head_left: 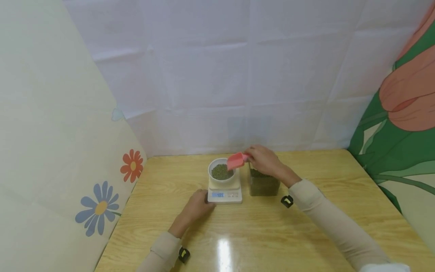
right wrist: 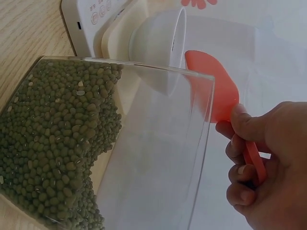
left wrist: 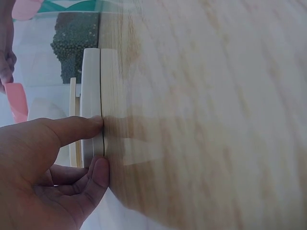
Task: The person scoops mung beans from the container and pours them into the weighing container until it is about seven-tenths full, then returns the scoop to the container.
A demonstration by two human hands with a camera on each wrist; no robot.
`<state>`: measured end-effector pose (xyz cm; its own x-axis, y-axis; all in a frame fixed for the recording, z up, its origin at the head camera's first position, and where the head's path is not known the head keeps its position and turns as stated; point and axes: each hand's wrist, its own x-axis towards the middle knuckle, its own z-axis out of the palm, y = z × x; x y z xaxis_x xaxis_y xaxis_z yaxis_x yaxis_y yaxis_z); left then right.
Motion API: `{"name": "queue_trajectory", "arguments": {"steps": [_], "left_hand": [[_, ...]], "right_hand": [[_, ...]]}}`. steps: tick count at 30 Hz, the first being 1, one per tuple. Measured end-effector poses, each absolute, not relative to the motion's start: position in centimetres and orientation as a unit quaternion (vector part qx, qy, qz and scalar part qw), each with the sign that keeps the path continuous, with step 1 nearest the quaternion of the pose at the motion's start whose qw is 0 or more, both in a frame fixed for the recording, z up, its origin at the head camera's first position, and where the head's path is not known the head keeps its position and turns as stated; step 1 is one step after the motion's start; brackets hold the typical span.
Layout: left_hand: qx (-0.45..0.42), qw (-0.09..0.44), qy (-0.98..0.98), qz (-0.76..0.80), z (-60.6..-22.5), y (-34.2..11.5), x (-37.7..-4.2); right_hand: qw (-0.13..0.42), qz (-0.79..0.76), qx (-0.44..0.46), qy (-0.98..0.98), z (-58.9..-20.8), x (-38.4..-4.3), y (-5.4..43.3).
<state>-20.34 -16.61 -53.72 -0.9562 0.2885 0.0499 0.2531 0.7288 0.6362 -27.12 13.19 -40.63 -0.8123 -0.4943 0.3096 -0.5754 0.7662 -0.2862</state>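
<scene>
My right hand point(head_left: 265, 160) grips the handle of a pink scoop point(head_left: 236, 161), whose blade is tilted over the rim of a white bowl point(head_left: 211, 166). Green mung beans point(head_left: 221, 172) lie in the bowl, which stands on a white kitchen scale point(head_left: 225, 197) with a lit display. With thumb and curled fingers, my left hand point(left wrist: 48, 167) holds the scale's front left corner. In the right wrist view, a clear container point(right wrist: 158, 143) beside the scale holds many more mung beans point(right wrist: 53, 134). Whether beans remain on the scoop cannot be made out.
Everything stands on a wood-grain table point(head_left: 163, 177). A white cloth point(head_left: 204, 83) hangs behind its far edge. Panels with painted flowers flank the table, a blue one point(head_left: 101, 207) at left and a large coral one point(head_left: 411, 98) at right.
</scene>
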Motion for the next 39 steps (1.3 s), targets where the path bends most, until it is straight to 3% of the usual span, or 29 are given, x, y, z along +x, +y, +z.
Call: {"name": "queue_trajectory", "arguments": {"steps": [39], "left_hand": [[0.138, 0.036, 0.928, 0.344, -53.5, -16.5, -20.3]], "right_hand": [[0.126, 0.19, 0.259, -0.939, -39.3, -24.4, 18.7]]}}
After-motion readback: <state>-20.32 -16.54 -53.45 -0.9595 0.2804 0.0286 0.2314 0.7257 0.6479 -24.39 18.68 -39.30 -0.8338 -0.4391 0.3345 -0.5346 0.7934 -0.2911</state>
